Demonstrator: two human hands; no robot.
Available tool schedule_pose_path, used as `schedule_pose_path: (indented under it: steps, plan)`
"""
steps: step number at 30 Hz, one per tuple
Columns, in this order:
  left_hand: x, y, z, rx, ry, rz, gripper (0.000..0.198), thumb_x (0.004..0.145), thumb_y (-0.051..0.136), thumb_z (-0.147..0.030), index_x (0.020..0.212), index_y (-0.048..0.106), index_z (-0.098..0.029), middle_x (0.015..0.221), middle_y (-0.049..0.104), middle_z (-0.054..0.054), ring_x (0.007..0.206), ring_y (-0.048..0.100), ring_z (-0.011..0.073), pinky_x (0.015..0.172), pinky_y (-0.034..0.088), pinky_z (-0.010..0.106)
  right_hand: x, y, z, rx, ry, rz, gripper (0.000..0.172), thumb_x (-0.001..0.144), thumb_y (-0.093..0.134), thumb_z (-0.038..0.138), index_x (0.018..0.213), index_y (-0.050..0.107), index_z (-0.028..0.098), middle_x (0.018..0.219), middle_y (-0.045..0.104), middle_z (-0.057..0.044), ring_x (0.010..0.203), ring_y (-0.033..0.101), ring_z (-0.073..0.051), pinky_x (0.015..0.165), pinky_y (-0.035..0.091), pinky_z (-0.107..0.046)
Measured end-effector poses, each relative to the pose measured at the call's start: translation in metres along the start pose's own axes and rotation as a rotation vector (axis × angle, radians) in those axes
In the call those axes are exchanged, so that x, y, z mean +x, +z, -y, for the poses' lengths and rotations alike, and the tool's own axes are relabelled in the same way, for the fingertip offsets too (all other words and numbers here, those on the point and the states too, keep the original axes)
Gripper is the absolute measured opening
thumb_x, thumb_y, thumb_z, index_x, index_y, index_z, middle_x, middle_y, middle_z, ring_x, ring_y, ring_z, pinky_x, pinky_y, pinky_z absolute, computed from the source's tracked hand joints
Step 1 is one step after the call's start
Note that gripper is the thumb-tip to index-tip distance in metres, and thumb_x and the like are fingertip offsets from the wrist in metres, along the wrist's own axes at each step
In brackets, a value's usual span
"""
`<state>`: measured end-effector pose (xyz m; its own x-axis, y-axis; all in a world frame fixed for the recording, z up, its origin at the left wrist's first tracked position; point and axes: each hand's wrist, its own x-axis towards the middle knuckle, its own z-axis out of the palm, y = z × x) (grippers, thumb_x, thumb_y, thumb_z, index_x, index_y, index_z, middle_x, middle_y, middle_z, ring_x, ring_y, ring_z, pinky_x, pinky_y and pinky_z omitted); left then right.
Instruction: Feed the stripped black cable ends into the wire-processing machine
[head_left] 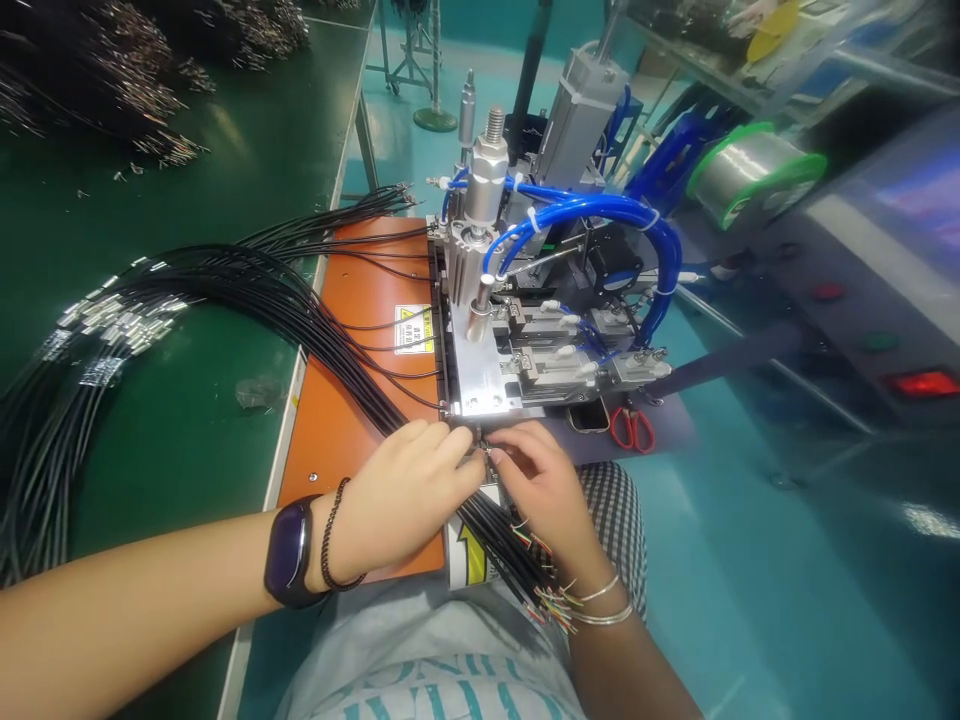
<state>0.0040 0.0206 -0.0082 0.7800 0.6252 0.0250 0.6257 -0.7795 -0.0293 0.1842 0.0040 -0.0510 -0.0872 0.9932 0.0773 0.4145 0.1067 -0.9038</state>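
Both my hands meet at the near end of a metal machine (pixel 484 370) with cylinders and blue hoses. My left hand (pixel 412 490) is closed, thumb and fingers pinched at the machine's front edge. Facing it, my right hand (pixel 540 480) pinches a small piece there, too small to name. Under my hands runs a bundle of black cables (pixel 495 540), its stripped ends showing coloured wires (pixel 551 605) beside my right wrist. Single cables (pixel 390 375) lead across the orange plate (pixel 367 285) into the machine's side.
Left is a green table (pixel 255 170) bearing cables with silvery wrapped sections (pixel 124 315) and dark wire heaps (pixel 135 70). Red-handled scissors (pixel 632 428) and a phone (pixel 589 415) lie right of the machine. A solder wire spool (pixel 757 175) and control box (pixel 862 290) stand further right.
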Motion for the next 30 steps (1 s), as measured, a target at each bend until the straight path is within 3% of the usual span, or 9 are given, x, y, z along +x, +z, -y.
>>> schedule_pose_path:
  steps: [5,11,18,23,27,30]
  plan:
    - [-0.001,-0.002,-0.003,0.009,-0.037,0.026,0.015,0.08,0.042,-0.007,0.083,0.053,-0.018,0.077,0.051,0.004,0.067,0.05,0.0222,0.059,0.041,0.036,0.001,0.003,0.001,-0.067,0.053,-0.08,0.012,0.086,0.053,0.022,0.077,0.06,0.019,0.078,0.054,-0.001,0.072,0.049,-0.015,0.067,0.039,-0.027]
    - [-0.001,-0.003,-0.009,0.014,-0.091,0.031,0.015,0.08,0.041,-0.006,0.078,0.05,-0.017,0.076,0.052,0.005,0.068,0.051,0.0229,0.06,0.042,0.037,-0.001,0.014,-0.013,0.415,0.459,-0.016,0.022,0.082,0.053,0.04,0.076,0.052,0.018,0.061,0.039,0.005,0.054,0.035,-0.011,0.049,0.031,-0.022]
    - [-0.008,-0.006,-0.018,0.05,-0.063,0.078,0.021,0.08,0.041,-0.007,0.09,0.058,-0.012,0.091,0.058,0.011,0.088,0.056,0.0261,0.066,0.046,0.035,-0.003,0.011,-0.022,0.44,0.471,-0.055,0.024,0.08,0.057,0.043,0.083,0.056,0.019,0.063,0.041,0.005,0.051,0.032,-0.01,0.046,0.026,-0.021]
    - [-0.01,-0.007,-0.022,0.09,-0.105,0.13,0.02,0.076,0.046,-0.008,0.09,0.06,-0.009,0.085,0.06,0.012,0.078,0.058,0.0259,0.063,0.046,0.035,0.003,0.003,-0.014,0.163,0.324,-0.002,0.016,0.081,0.055,0.032,0.076,0.06,0.018,0.069,0.049,0.002,0.063,0.042,-0.012,0.059,0.034,-0.024]
    - [-0.01,-0.01,-0.023,0.104,-0.098,0.112,0.026,0.075,0.05,-0.009,0.099,0.058,-0.007,0.079,0.059,0.009,0.071,0.058,0.0242,0.061,0.046,0.035,0.007,0.006,-0.018,0.275,0.383,0.039,0.016,0.079,0.054,0.032,0.072,0.055,0.018,0.058,0.04,0.005,0.052,0.034,-0.01,0.049,0.026,-0.022]
    - [-0.009,-0.012,-0.023,0.098,-0.095,0.125,0.022,0.074,0.052,-0.01,0.096,0.056,-0.01,0.076,0.058,0.007,0.069,0.057,0.023,0.06,0.045,0.034,0.007,0.009,-0.021,0.326,0.411,0.033,0.017,0.078,0.054,0.035,0.074,0.054,0.018,0.057,0.038,0.006,0.048,0.031,-0.009,0.046,0.025,-0.022]
